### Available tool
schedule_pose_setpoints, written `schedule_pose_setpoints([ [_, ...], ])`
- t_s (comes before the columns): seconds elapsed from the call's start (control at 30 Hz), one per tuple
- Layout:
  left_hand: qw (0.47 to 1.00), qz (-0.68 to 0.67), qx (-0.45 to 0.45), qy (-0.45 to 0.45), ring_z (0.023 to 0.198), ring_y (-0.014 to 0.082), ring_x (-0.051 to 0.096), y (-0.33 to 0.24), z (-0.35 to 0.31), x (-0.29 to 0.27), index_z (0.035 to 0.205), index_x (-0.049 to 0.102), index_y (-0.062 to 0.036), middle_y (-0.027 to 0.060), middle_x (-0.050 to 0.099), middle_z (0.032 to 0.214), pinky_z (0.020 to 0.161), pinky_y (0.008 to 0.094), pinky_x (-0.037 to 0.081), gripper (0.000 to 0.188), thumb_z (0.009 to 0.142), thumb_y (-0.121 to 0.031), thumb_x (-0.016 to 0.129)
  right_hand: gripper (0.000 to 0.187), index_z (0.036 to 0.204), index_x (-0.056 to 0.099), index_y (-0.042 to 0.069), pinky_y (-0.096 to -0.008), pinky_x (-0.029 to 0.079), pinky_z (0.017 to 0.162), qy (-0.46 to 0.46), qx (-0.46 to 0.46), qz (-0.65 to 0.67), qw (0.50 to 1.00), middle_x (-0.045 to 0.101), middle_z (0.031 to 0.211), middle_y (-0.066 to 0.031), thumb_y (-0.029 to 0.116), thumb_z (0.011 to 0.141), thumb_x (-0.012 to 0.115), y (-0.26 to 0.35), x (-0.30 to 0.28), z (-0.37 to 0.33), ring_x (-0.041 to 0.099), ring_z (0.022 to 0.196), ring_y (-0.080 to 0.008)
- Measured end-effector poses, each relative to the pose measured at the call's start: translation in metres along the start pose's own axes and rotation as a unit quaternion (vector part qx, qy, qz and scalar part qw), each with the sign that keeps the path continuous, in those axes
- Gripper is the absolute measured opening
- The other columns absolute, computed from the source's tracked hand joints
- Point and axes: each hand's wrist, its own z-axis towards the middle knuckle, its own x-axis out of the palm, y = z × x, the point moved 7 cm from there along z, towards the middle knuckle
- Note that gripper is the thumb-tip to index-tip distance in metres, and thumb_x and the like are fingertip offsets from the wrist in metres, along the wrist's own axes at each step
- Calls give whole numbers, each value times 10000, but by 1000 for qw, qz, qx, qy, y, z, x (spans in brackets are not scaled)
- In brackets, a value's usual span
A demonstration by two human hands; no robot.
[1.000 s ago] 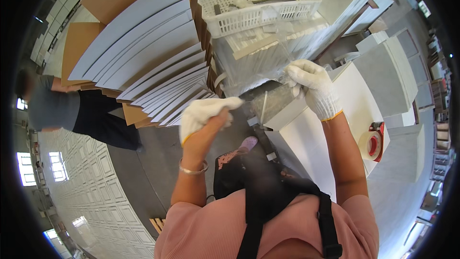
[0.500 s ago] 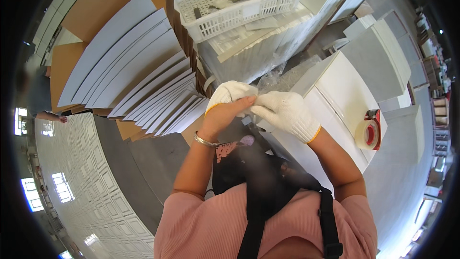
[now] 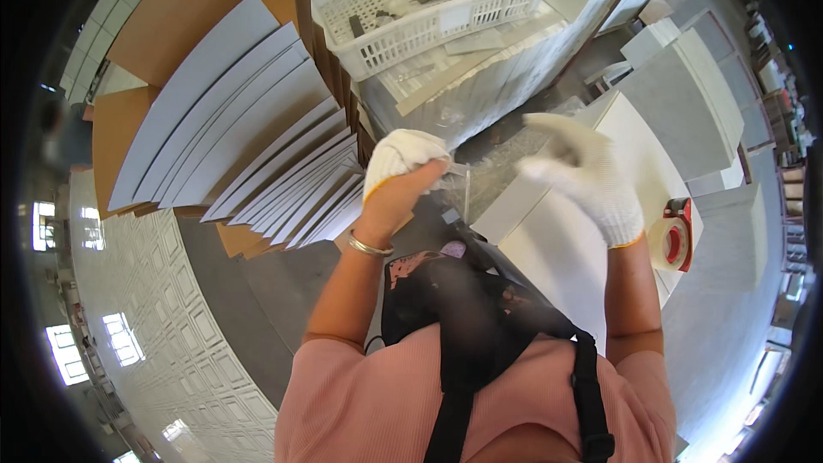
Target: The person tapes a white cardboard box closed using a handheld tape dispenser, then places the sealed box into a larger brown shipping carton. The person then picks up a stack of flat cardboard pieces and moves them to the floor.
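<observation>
My left hand (image 3: 405, 167) is closed, with its bare thumb pressed against the white knit glove on its fingers. A thin, clear strip (image 3: 465, 191), which looks like tape, hangs from its fingertips. My right hand (image 3: 596, 173), in a white knit glove with a yellow cuff, is raised over the white boxes (image 3: 561, 244). Its fingers are apart and blurred by motion, and nothing shows between them. A red tape dispenser with a roll of clear tape (image 3: 671, 244) rests on the boxes, right of my right hand.
Several white panels (image 3: 231, 129) stand fanned on edge among brown cardboard at left. A white plastic basket (image 3: 429, 30) sits on a stack of boards ahead. Crumpled clear plastic (image 3: 497, 159) lies between stack and boxes. Patterned white panels (image 3: 171, 309) are at lower left.
My right hand has pulled away from my left, moving right and opening. The clear strip now shows hanging from my left hand, which has barely moved.
</observation>
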Motion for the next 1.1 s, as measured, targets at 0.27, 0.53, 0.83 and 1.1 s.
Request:
schedule_pose_setpoints([
  [0.27, 996, -39, -15, 81, 905, 103, 643, 7, -9, 31, 1114, 681, 2, 36, 693, 1009, 790, 266, 528, 243, 883, -49, 737, 345, 1049, 757, 28, -262, 508, 686, 162, 65, 154, 973, 683, 819, 0, 304, 849, 807, -13, 59, 42, 620, 761, -85],
  [0.53, 997, -28, -67, 22, 746, 86, 648, 33, -25, -76, 1420, 564, -49, 136, 679, 1181, 604, 188, 480, 684, 842, -370, 739, 313, 1101, 710, 5, -216, 420, 563, 45, 65, 213, 974, 675, 823, -9, 212, 876, 773, -56, 27, 101, 583, 670, -77],
  [0.83, 951, 24, -210, -224, 711, 50, 572, 149, -98, -156, 1254, 700, -83, -51, 652, 939, 627, 215, 444, 401, 957, -353, 706, 528, 1415, 608, 118, -306, 517, 687, 136, 169, 22, 976, 701, 1031, -33, 249, 906, 659, -147, 46, 210, 633, 812, -135],
  [1.1, 961, 95, -158, -204, 758, 81, 565, 140, -75, -143, 1234, 720, -87, -18, 649, 947, 672, 238, 453, 319, 971, -254, 653, 303, 1140, 726, 70, -184, 417, 626, 80, 149, 201, 965, 663, 911, 32, 286, 929, 742, -184, 104, 289, 575, 772, -45],
])
